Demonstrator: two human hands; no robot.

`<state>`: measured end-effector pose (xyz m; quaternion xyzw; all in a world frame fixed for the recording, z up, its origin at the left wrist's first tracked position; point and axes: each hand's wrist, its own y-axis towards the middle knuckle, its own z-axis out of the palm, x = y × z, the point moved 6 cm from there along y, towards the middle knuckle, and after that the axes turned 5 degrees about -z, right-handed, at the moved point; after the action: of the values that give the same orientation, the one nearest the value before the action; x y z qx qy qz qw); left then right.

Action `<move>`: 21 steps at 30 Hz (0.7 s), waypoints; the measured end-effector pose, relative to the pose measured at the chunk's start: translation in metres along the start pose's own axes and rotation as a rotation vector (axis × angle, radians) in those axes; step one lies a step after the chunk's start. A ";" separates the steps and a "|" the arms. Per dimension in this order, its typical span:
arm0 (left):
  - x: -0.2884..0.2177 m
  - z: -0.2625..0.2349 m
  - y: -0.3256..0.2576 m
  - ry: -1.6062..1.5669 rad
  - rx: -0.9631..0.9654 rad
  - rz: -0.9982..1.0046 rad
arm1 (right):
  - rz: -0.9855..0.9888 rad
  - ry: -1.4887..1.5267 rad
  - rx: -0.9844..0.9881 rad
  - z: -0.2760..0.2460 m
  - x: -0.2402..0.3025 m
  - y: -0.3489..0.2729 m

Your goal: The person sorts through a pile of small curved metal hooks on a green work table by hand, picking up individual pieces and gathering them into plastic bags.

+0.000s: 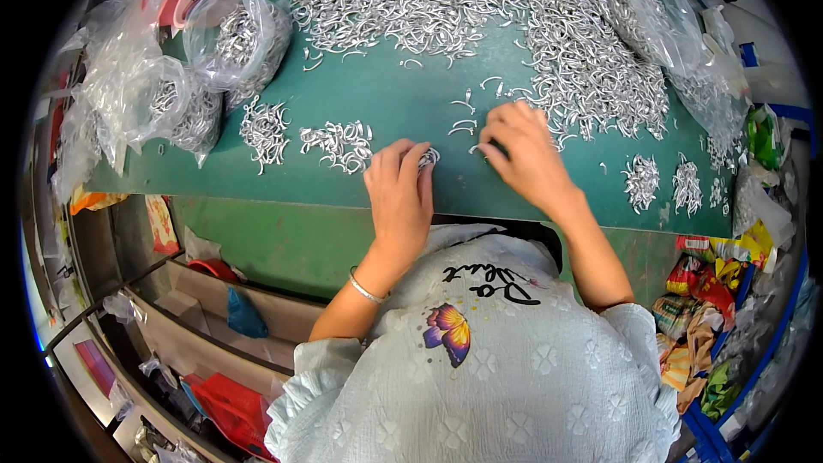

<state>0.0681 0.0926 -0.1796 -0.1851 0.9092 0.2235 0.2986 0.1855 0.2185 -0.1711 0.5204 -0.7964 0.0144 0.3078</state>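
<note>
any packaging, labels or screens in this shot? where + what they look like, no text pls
Clear bags: back left of the green table, crumpled, filled with silver hooks.
Clear bag: back right, beside the loose hook pile.
Snack wrappers: right, below the table edge, crumpled, red, yellow and green.
Orange packet: left, under the table edge, flat.
No screens in view.

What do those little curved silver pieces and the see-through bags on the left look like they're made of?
Small curved silver pieces: probably metal, with a bright shiny finish that glints. Clear crinkled bags: thin plastic film, glossy, wrinkled, contents showing through.
</note>
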 end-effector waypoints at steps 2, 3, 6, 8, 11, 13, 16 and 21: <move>0.005 -0.003 -0.006 0.009 0.019 -0.025 | 0.036 0.075 -0.027 -0.013 -0.011 -0.003; 0.004 -0.002 -0.006 0.006 0.026 -0.029 | 0.063 0.001 -0.033 -0.013 -0.013 -0.003; 0.001 0.001 -0.007 0.004 0.042 -0.053 | 0.080 -0.210 -0.029 -0.002 -0.016 -0.004; 0.004 0.000 -0.008 0.007 0.049 -0.085 | 0.084 -0.219 -0.043 -0.009 -0.015 -0.006; 0.011 -0.003 -0.013 0.014 0.093 -0.106 | 0.062 -0.198 -0.053 -0.018 -0.006 -0.008; 0.007 0.002 -0.012 -0.006 0.086 -0.094 | 0.000 -0.084 0.002 -0.014 0.004 -0.010; 0.008 0.009 -0.007 -0.044 0.120 -0.060 | -0.008 -0.063 0.074 0.010 0.015 -0.014; 0.012 0.014 -0.008 -0.124 0.170 -0.038 | 0.031 0.191 0.066 0.033 0.029 -0.017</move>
<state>0.0690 0.0908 -0.1999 -0.1621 0.9010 0.1509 0.3730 0.1759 0.1754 -0.1879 0.5142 -0.7703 0.0949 0.3650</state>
